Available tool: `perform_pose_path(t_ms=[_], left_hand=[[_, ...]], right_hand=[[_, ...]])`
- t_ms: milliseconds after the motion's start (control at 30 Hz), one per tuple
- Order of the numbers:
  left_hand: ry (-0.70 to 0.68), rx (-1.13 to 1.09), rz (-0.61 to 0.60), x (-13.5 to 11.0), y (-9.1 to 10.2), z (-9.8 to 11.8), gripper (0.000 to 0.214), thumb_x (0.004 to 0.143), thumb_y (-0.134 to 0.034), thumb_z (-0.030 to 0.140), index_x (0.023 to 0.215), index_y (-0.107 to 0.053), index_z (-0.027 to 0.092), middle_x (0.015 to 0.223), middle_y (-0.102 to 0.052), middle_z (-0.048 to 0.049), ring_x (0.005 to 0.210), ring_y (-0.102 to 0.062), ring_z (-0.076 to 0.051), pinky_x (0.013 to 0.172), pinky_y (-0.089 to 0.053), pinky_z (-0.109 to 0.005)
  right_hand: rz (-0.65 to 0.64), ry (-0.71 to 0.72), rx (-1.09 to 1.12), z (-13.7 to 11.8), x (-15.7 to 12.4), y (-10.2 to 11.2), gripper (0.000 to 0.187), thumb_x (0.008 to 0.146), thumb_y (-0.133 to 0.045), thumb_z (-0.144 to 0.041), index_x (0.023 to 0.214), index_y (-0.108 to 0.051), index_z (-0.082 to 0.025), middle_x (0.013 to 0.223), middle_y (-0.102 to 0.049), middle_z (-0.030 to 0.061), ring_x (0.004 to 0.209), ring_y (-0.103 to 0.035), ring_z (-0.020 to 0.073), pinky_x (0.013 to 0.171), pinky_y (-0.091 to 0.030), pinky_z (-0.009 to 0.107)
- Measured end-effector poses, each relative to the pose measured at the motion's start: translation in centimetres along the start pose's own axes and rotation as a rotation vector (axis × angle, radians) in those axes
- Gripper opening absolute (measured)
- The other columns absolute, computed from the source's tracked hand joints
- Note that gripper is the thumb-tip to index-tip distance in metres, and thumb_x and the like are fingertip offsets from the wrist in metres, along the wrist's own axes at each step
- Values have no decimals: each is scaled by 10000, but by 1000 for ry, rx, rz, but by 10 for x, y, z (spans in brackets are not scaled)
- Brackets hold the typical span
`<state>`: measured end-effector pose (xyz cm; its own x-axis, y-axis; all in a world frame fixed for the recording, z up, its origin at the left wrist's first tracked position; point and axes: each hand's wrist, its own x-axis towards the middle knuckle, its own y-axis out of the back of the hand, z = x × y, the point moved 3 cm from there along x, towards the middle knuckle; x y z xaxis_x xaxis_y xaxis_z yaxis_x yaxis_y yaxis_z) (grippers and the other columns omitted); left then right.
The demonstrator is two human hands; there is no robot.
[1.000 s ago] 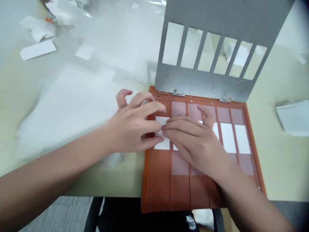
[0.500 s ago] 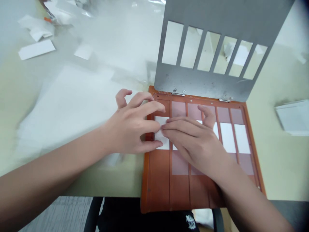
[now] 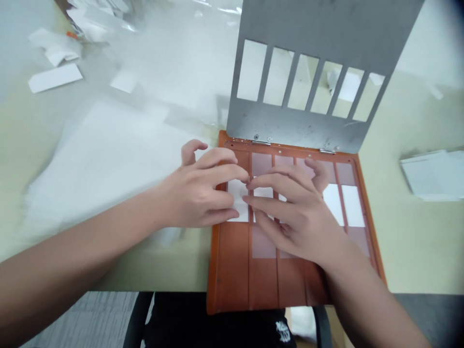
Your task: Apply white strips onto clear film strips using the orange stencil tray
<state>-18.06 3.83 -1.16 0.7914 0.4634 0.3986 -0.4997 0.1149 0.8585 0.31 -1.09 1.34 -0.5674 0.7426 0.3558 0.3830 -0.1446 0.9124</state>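
An orange slotted tray point(image 3: 264, 280) lies at the table's near edge, its grey metal lid point(image 3: 308, 125) with several windows hinged upright at the back. My left hand point(image 3: 201, 195) reaches in from the left with its fingers stretched out over a white strip point(image 3: 237, 193) in the leftmost channel. My right hand point(image 3: 295, 212) lies across the middle channels, fingers spread, fingertips by a second white strip point(image 3: 263, 192) and meeting the left fingertips. Two more white strips point(image 3: 352, 205) sit in the right channels. Neither hand grips anything that I can see.
A large white sheet point(image 3: 108, 154) covers the table to the left. Loose white slips point(image 3: 54, 77) and clear wrapping lie at the far left. A white stack point(image 3: 435, 174) rests at the right. The tray overhangs the table's near edge.
My right hand's fingers have spread apart and shifted a little towards the hinge, uncovering the second white strip. My left hand has barely moved. The view has drifted slightly.
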Motion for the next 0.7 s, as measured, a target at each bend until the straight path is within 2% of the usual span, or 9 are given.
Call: perform_pose_path(t_ms=[100,233,333,500,567,700], left_hand=[[71,-83,-65,1,-3,-3,390,936,-518,444,630,-542,203,1076,-667,47,1168,-515,-215,1063,-254,-437],[73,-79,-64,0,-5,-6,433,915,-543,472,585,-547,193,1038,-671,15,1145,-523,-241,1068,-197,-476],[85,-79,-62,0,-6,-7,476,880,-579,564,580,-562,195,1014,-672,5,1100,-531,-246,1058,-183,-487],[-10,-68,54,1,-4,-3,513,845,-638,597,555,-543,184,1010,-679,-13,1078,-531,-240,1016,-212,-471],[-54,-43,71,0,-4,-3,497,830,-656,608,584,-576,183,984,-687,-26,1050,-543,-242,980,-217,-473],[-5,37,50,3,0,-9,445,754,-699,666,744,-675,222,985,-703,-32,1042,-563,-258,930,-219,-455]], right_hand=[[25,-9,-12,2,-1,-2,190,842,-573,-151,771,-705,-268,1002,-715,-19,993,-586,235,1006,-209,532],[78,-21,-32,4,-2,-2,204,831,-577,-161,731,-709,-281,1010,-706,-29,1032,-560,235,1029,-188,526],[47,-3,-46,6,-1,-5,217,847,-567,-184,729,-716,-290,1002,-697,-32,1043,-554,220,1032,-193,500],[85,-1,-131,11,0,-9,228,884,-536,-171,810,-721,-282,1003,-700,-29,983,-558,184,1031,-162,483],[119,-11,-144,13,1,-9,229,915,-518,-171,862,-716,-274,998,-706,-23,950,-564,169,1023,-163,475],[124,-39,-144,14,3,-11,225,968,-501,-270,912,-719,-260,1048,-706,11,984,-556,191,1016,-146,493]])
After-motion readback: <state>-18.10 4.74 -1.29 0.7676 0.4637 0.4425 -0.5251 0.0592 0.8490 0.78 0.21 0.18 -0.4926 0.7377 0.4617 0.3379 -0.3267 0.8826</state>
